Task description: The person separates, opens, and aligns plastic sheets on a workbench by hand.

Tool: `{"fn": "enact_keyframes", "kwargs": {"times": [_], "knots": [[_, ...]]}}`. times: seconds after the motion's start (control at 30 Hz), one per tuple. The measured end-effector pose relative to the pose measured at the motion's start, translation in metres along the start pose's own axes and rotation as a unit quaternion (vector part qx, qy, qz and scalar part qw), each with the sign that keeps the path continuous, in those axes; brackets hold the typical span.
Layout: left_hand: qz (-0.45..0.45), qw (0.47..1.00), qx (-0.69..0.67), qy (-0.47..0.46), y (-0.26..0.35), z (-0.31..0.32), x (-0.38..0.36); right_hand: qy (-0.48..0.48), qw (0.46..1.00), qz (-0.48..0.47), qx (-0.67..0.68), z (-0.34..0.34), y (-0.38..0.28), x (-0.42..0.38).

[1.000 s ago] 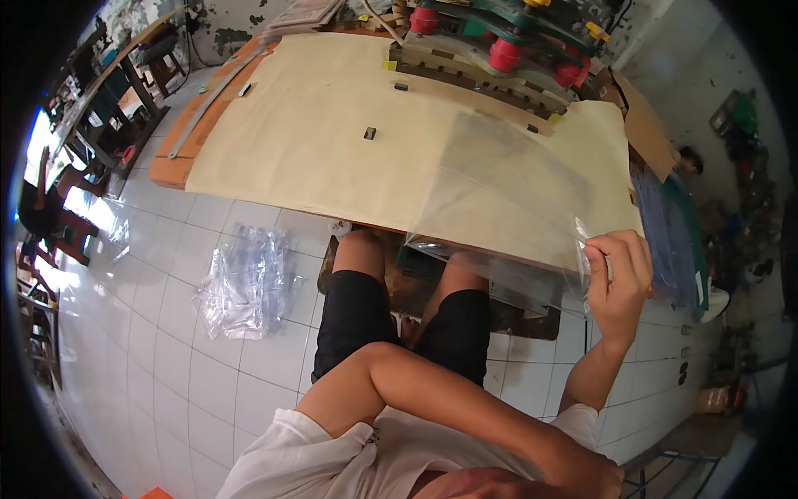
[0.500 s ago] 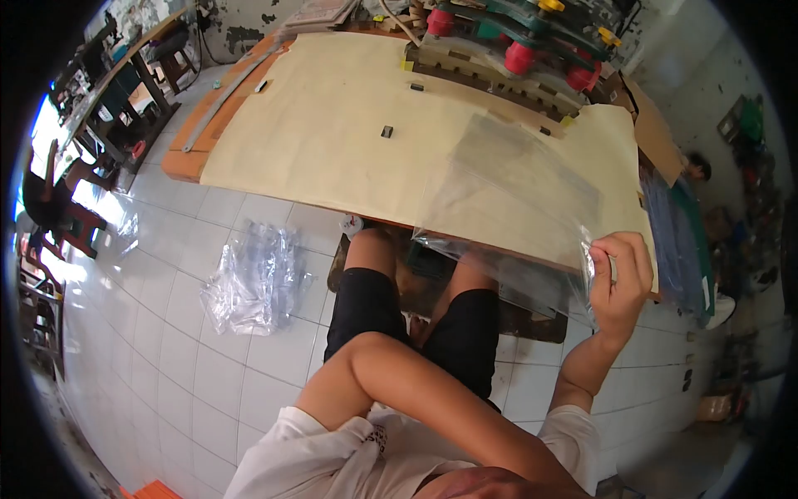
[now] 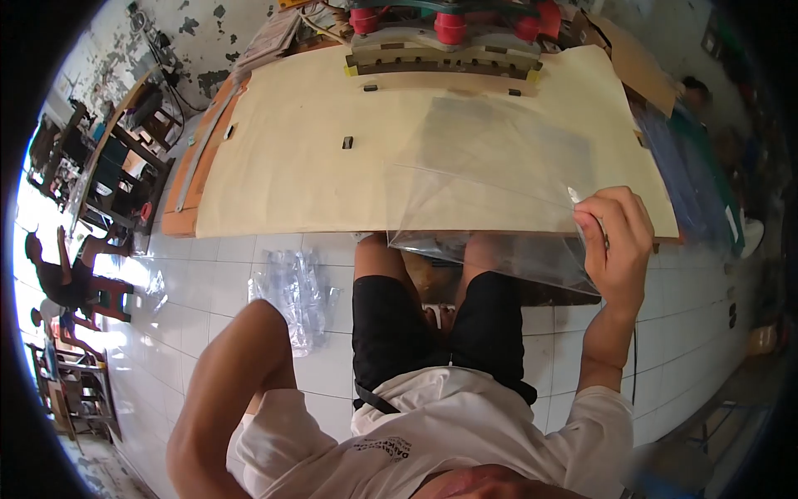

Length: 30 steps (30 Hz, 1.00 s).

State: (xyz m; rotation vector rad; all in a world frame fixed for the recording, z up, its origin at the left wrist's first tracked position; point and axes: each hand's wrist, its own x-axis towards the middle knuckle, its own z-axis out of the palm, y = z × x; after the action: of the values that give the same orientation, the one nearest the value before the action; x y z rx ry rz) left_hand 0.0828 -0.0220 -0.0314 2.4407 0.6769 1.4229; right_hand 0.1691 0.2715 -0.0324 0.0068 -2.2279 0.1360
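My right hand [image 3: 617, 241] pinches the right corner of a clear plastic sheet [image 3: 490, 175] between thumb and fingers, just above the table's front edge. Part of the sheet lies over the cream table covering [image 3: 283, 150]; its near part hangs over the front edge above my knees. My left arm [image 3: 241, 366] is bent with the elbow raised at the left, and the left hand lies outside the picture.
A sealing machine-like frame with red knobs [image 3: 449, 29] stands at the table's back. Small dark blocks [image 3: 347, 142] and a metal ruler [image 3: 202, 154] lie on the table. Crumpled clear plastic [image 3: 295, 299] is on the tiled floor. People [image 3: 62, 270] sit far left.
My left arm has swung from across my chest out to the left. My right hand still grips the sheet's corner. The view has turned, and the sheet lies slightly differently.
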Motion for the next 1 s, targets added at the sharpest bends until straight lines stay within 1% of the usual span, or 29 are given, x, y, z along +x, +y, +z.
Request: {"fn": "enact_keyframes", "kwargs": {"times": [0.2,0.33,0.43,0.53,0.6,0.7,0.73,0.8,0.83,0.87,0.9,0.93,0.97,1.0], "knots": [[0.06,0.997,0.04,-0.014,0.031,-0.001,0.002,0.017,1.0,-0.005,0.012,0.006,0.001,0.0],[0.09,0.995,0.049,-0.021,0.044,-0.001,0.009,0.022,1.0,0.001,0.022,0.009,0.003,-0.004],[0.129,0.99,0.046,-0.024,0.058,-0.001,0.017,0.024,0.999,-0.001,0.029,0.009,0.004,-0.005],[0.175,0.984,0.029,-0.028,0.07,-0.003,0.03,0.042,0.999,-0.018,0.027,0.01,0.008,-0.009],[0.213,0.977,0.006,-0.031,0.074,-0.007,0.039,0.056,0.997,-0.046,0.001,0.009,0.013,-0.012],[0.271,0.955,-0.102,-0.058,0.057,-0.021,0.033,0.075,0.995,-0.06,-0.015,0.007,0.02,-0.019],[0.228,0.95,-0.191,-0.092,0.038,-0.035,0.024,0.076,0.995,-0.062,-0.015,0.006,0.022,-0.022],[0.134,0.909,-0.362,-0.157,0.0,-0.057,0.005,0.089,0.994,-0.064,-0.004,0.005,0.025,-0.026],[0.137,0.935,-0.326,-0.029,-0.018,-0.057,-0.009,0.087,0.994,-0.065,-0.005,0.005,0.028,-0.029],[0.138,0.943,-0.286,0.1,-0.034,-0.056,-0.02,0.1,0.993,-0.065,-0.007,0.005,0.03,-0.032],[0.139,0.942,-0.288,0.104,-0.045,-0.055,-0.027,0.111,0.992,-0.063,-0.007,0.005,0.032,-0.035],[-0.011,0.965,-0.108,0.237,-0.054,-0.052,-0.034,0.105,0.992,-0.063,-0.008,0.005,0.033,-0.037],[-0.163,0.918,0.08,0.351,-0.061,-0.051,-0.039,0.112,0.991,-0.07,-0.009,0.005,0.035,-0.037],[-0.305,0.803,0.262,0.439,-0.069,-0.051,-0.041,0.119,0.99,-0.079,-0.009,0.006,0.035,-0.038]]}}
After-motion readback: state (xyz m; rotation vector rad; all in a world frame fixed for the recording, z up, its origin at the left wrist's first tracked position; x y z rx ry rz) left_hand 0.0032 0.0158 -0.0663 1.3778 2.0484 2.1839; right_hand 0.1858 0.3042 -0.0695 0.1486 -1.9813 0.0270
